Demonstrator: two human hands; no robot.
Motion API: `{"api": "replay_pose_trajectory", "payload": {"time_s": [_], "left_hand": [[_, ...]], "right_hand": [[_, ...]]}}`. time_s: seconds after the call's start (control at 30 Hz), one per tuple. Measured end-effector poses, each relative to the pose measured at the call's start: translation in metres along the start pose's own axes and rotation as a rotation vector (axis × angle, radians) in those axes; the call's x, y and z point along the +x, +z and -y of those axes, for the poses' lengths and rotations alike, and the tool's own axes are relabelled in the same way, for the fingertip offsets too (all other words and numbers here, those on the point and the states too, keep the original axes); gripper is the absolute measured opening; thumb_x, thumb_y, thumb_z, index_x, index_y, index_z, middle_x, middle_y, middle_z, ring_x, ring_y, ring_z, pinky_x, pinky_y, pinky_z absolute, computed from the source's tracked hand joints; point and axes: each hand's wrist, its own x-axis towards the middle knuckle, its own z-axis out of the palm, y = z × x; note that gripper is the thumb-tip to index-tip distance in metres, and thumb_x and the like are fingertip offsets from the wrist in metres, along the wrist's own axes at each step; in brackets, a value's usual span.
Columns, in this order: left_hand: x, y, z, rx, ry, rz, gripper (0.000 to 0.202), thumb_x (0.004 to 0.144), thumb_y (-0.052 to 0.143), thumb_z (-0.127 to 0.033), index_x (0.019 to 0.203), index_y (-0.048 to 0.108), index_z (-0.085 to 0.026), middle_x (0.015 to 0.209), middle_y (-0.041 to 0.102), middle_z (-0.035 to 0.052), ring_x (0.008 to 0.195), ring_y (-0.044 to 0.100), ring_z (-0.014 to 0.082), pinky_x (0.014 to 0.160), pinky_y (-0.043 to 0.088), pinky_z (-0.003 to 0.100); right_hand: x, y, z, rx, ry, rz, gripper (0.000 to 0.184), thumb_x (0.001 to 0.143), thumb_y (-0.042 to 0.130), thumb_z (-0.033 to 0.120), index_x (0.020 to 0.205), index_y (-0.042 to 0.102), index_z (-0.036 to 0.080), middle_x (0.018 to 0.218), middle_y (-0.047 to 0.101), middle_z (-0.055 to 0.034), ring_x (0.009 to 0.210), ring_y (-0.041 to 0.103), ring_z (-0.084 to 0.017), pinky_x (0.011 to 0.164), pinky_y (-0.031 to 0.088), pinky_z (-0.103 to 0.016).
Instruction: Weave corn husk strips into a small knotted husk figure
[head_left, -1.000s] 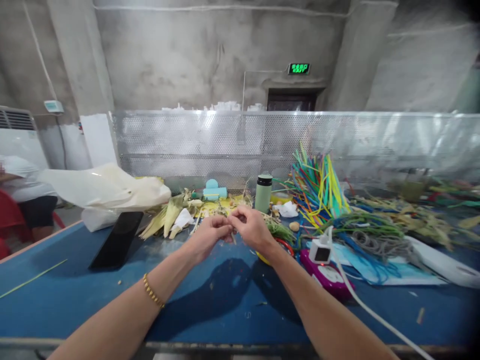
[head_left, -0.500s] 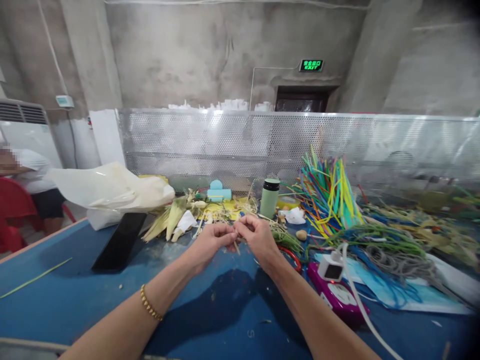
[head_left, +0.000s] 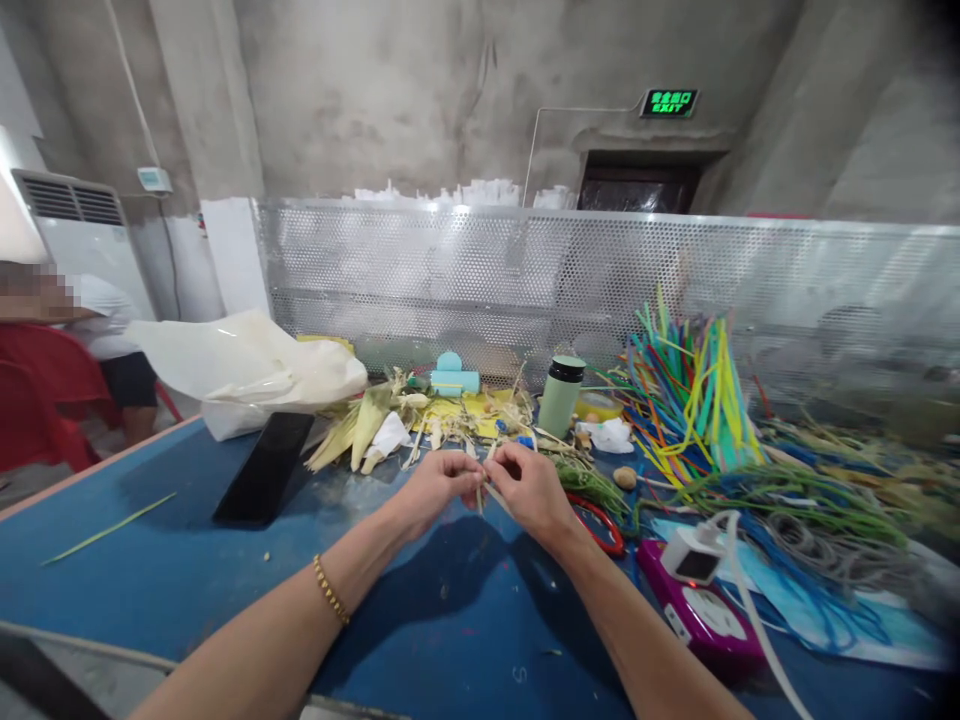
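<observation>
My left hand (head_left: 439, 488) and my right hand (head_left: 534, 492) meet over the blue table (head_left: 405, 640), fingertips pinched close together. Between them runs a thin pale strip of dried plant (head_left: 481, 500), which looks like corn husk. One end of it hangs below the left fingertips, and another pale length shows under the right hand. The fingers hide most of it. Just beyond the hands lie dried corn husks (head_left: 369, 425) and a crumpled white tissue (head_left: 390, 437).
A black phone (head_left: 262, 470) and a white plastic bag (head_left: 277, 365) lie left. Behind stands a green bottle (head_left: 561, 398). To the right are colourful strips (head_left: 697, 400), grey cord (head_left: 817, 545) and a purple power strip (head_left: 701, 620) with a white charger (head_left: 694, 553). A seated person (head_left: 101, 320) is far left.
The view has turned a little left, so everything sits further right. Both hands stay together at the strip; the right fingers have shifted slightly and a pale length now shows beneath them.
</observation>
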Motion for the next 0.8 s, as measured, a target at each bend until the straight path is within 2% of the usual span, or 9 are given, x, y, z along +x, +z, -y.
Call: {"api": "replay_pose_trajectory", "payload": {"time_s": [0.13,0.27,0.4,0.5,0.67,0.8], "left_hand": [[0.004,0.0,0.006,0.017,-0.036,-0.05,0.02,0.064,0.071,-0.029,0.065,0.064,-0.011,0.052,0.058,0.0008,0.049,0.05,0.0103,0.057,0.039,0.025],[0.006,0.0,0.01,0.029,-0.055,-0.039,0.014,0.062,0.067,-0.025,0.062,0.063,-0.012,0.05,0.057,0.0,0.047,0.049,0.0102,0.054,0.039,0.025],[0.007,-0.002,0.014,0.133,-0.084,-0.059,0.01,0.062,0.065,-0.02,0.059,0.062,-0.011,0.052,0.058,0.0008,0.045,0.049,0.0096,0.051,0.036,0.024],[0.008,-0.003,0.015,0.144,-0.102,-0.068,0.014,0.064,0.068,-0.024,0.061,0.063,-0.011,0.05,0.058,0.0014,0.045,0.049,0.0099,0.051,0.036,0.024],[0.008,-0.009,0.008,-0.051,-0.149,0.065,0.034,0.064,0.075,-0.041,0.069,0.065,-0.009,0.061,0.064,0.0069,0.053,0.059,0.0124,0.056,0.039,0.025],[0.008,-0.013,0.005,-0.062,-0.202,0.134,0.038,0.063,0.078,-0.042,0.076,0.066,-0.008,0.066,0.066,0.0084,0.055,0.062,0.0137,0.055,0.04,0.024]], "right_hand": [[0.002,0.012,-0.008,-0.022,-0.001,-0.018,0.018,0.077,0.052,0.023,0.061,0.046,0.02,0.062,0.051,-0.0003,0.061,0.045,-0.014,0.06,0.034,-0.027],[0.003,0.021,-0.017,-0.007,-0.044,-0.03,0.018,0.075,0.053,0.021,0.059,0.046,0.019,0.062,0.05,0.0004,0.06,0.045,-0.013,0.06,0.034,-0.027],[0.005,0.027,-0.023,-0.004,-0.01,-0.005,0.014,0.072,0.055,0.019,0.058,0.05,0.019,0.06,0.053,0.0004,0.059,0.046,-0.013,0.058,0.034,-0.026],[0.008,0.027,-0.025,0.028,0.031,-0.006,0.016,0.071,0.056,0.021,0.057,0.052,0.018,0.056,0.054,0.0005,0.055,0.046,-0.012,0.056,0.035,-0.025],[0.009,0.02,-0.022,0.194,0.102,0.027,0.02,0.073,0.057,0.028,0.057,0.053,0.018,0.052,0.055,0.0013,0.05,0.046,-0.011,0.051,0.036,-0.024],[0.007,0.015,-0.018,0.262,0.099,0.048,0.019,0.074,0.058,0.027,0.058,0.054,0.018,0.052,0.055,0.0013,0.05,0.048,-0.011,0.051,0.038,-0.024]]}}
